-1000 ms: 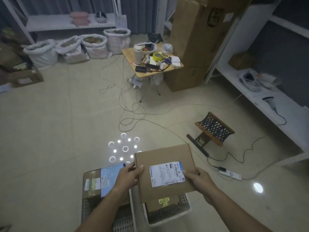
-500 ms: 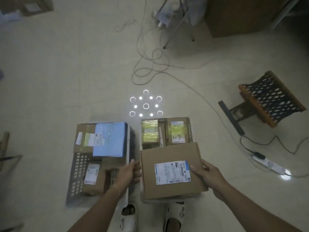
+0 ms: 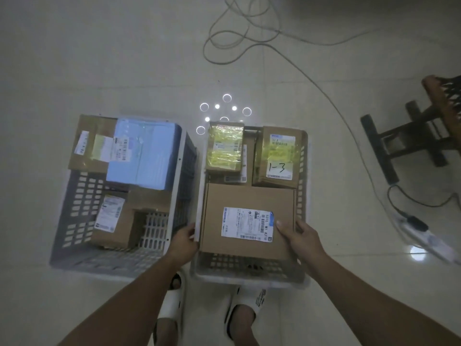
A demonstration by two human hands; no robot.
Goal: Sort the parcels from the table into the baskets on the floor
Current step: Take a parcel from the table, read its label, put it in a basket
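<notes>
Head view, parcel in hand: a flat brown cardboard parcel (image 3: 249, 221) lies low inside the near half of the right basket (image 3: 303, 171), held level by both hands.
Head view, its label: a white shipping label (image 3: 247, 224) with barcodes faces up; the characters "501E M1 A21" can be made out along its right edge, the rest is too small to read.
Head view, left hand: the left hand (image 3: 183, 242) grips the parcel's near-left edge, fingers curled round it, beside the basket's left wall.
Head view, right hand: the right hand (image 3: 303, 236) pinches the near-right corner, thumb on top touching the label's edge.
Head view, other parcels in the right basket: a box wrapped in yellow tape (image 3: 224, 147) at the far left; a brown box (image 3: 279, 157) at the far right with "1-3" handwritten on its label.
Head view, left basket: the left basket (image 3: 74, 208) holds a light blue mailer (image 3: 144, 156) over a brown labelled box (image 3: 89, 144), with another labelled box (image 3: 112, 218) nearer.
Head view, floor: grey cables (image 3: 239, 33), a wooden stool (image 3: 424, 126) at right, white slippers (image 3: 249, 305) below.
Change since half a second ago: the parcel has dropped from above the basket rim to down between its walls, and the camera now looks closer and steeper at the baskets.
</notes>
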